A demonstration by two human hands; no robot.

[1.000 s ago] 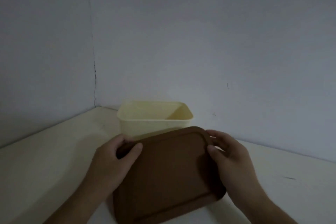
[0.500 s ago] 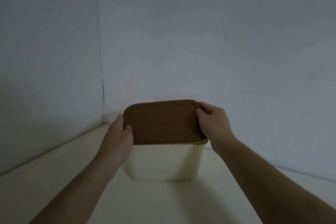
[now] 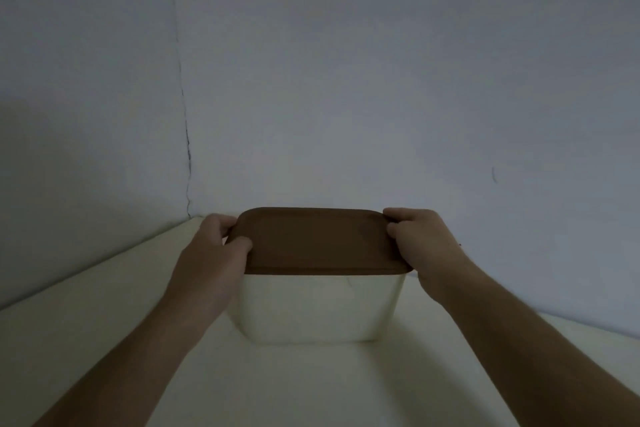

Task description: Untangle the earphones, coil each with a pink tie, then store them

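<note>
A cream box (image 3: 318,308) stands on the pale table near the wall corner. A brown lid (image 3: 318,241) lies flat on top of it and covers the opening. My left hand (image 3: 214,250) grips the lid's left edge, thumb on top and fingers curled round the far corner. My right hand (image 3: 422,243) grips the right edge in the same way. No earphones or pink ties are in view; the inside of the box is hidden by the lid.
The table (image 3: 104,305) runs into a corner formed by two grey-white walls (image 3: 346,80). The box sits close to the back wall. The scene is dim.
Both hands carried the brown lid from in front of the box up and onto its top. The lid now sits level on the box.
</note>
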